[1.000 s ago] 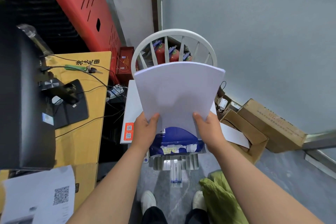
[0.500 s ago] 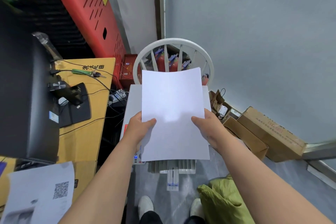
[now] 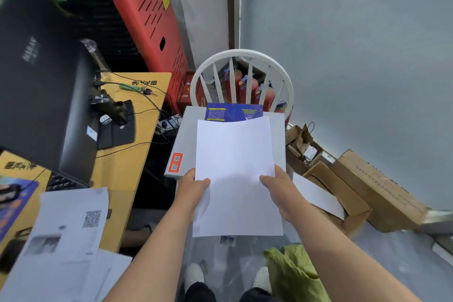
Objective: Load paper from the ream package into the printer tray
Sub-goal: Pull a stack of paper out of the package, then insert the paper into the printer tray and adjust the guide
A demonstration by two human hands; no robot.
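We hold a stack of white paper (image 3: 236, 174) in both hands, flat and facing up. Our left hand (image 3: 192, 187) is closed on its left edge with the thumb on top, and our right hand (image 3: 279, 189) is closed on its right edge the same way. The stack hangs over a grey-white printer (image 3: 182, 140) that sits on a white spindle-back chair (image 3: 241, 56). The blue ream package (image 3: 234, 111) lies at the far edge of the printer's top, just beyond the paper's far edge. An orange QR sticker (image 3: 176, 162) sits at the printer's near left corner. To our left stands a yellow desk (image 3: 127, 157); cardboard boxes (image 3: 367, 186) lie on the floor to the right.
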